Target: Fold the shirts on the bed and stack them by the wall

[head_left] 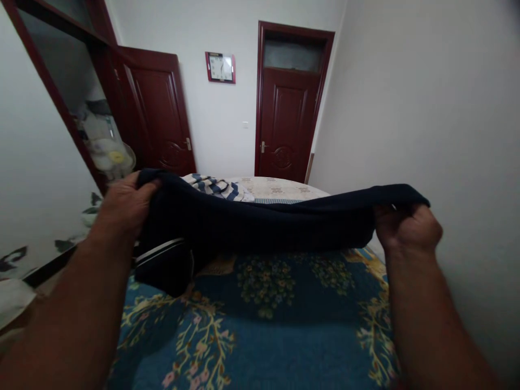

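A dark navy garment (260, 225) with white stripe trim is stretched sideways between my hands, above the bed. My left hand (132, 203) grips its left end, thumb pressed against the cloth. At the opposite end, my right hand (408, 227) has its fingers tucked under and closed on the fabric. A part with two white stripes hangs down below my left hand. Whether it is a shirt or trousers I cannot tell. Beneath it lies a blue floral bedspread (276, 346) with yellow and pink flowers.
A blue-and-white striped cloth (219, 188) lies past the garment, beside a pale patterned round surface (284, 187). Two dark red doors stand beyond, one open (156, 108) and one closed (290, 114). A clock (220, 67) hangs between them. A white wall (426, 108) borders the right side.
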Demonstrator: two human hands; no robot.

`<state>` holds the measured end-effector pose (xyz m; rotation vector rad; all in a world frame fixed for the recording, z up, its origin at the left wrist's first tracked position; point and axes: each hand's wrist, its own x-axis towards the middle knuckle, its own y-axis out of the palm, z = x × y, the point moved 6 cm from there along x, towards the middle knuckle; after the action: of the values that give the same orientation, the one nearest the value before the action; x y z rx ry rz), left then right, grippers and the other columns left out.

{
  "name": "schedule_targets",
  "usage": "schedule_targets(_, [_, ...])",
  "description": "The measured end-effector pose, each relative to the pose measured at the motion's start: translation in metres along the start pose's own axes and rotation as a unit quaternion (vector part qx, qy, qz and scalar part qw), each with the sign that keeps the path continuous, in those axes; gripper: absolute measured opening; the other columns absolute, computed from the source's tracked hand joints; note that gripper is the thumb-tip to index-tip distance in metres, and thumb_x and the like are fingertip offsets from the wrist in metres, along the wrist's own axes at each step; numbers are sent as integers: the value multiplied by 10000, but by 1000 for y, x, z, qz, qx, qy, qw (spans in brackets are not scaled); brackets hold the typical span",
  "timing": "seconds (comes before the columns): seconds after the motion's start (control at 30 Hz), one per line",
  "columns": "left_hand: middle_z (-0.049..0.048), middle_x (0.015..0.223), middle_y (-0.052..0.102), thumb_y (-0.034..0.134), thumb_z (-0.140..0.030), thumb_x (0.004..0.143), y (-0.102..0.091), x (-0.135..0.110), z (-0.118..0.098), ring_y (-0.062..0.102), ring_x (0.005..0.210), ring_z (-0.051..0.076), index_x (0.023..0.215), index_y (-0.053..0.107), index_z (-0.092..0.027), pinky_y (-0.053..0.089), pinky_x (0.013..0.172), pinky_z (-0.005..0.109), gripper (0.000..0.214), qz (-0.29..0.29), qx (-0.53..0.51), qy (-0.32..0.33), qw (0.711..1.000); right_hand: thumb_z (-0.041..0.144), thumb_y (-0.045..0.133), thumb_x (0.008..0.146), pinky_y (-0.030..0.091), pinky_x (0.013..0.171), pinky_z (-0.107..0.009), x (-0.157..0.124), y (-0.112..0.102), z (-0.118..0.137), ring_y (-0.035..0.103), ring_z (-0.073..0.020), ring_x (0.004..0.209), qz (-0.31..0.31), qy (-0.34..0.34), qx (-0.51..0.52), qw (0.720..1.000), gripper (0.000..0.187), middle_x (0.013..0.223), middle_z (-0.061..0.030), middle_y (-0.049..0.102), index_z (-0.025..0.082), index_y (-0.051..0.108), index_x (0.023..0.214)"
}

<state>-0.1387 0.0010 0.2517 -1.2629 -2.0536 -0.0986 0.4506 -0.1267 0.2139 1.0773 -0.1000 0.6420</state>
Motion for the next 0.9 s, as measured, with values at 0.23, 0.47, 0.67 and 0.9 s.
schedule_targets(0.23, [14, 1011, 800, 652, -481, 823, 40, 2, 37, 705, 945, 241, 1056, 795, -211, 552, 932, 337, 384, 110, 7, -20, 994, 21, 592, 741, 699, 756, -358, 7, -31, -51, 727, -183, 863, 9, 97, -68, 993, 199, 930, -27, 725, 168, 664, 856])
schedule_targets(0.47, [44, 868, 787, 680, -519, 791, 104, 22, 93, 704, 832, 248, 894, 786, -193, 535, 806, 328, 358, 254, 51, -61, 964, 41, 582, 847, 694, 671, -360, 26, -26, -158, 743, -209, 818, 77, 347, -217, 909, 207, 933, -70, 753, 168, 691, 969])
schedule_targets(0.67, [79, 1005, 793, 612, -423, 927, 130, 123, 39, 698, 924, 202, 1039, 783, -93, 500, 862, 291, 388, 71, 129, 34, 989, 11, 537, 889, 667, 687, -346, 113, 44, -184, 698, -146, 740, -2, 243, -219, 945, 205, 841, 13, 698, 169, 623, 986])
schedule_targets(0.9, [26, 1187, 746, 467, -551, 1004, 86, 239, -108, 678, 1166, 196, 1203, 713, -28, 472, 927, 306, 611, -108, 128, 190, 967, 34, 375, 1005, 634, 880, -428, 219, 134, -99, 693, -121, 883, 18, -7, -74, 997, 295, 1018, -6, 689, 216, 607, 1018])
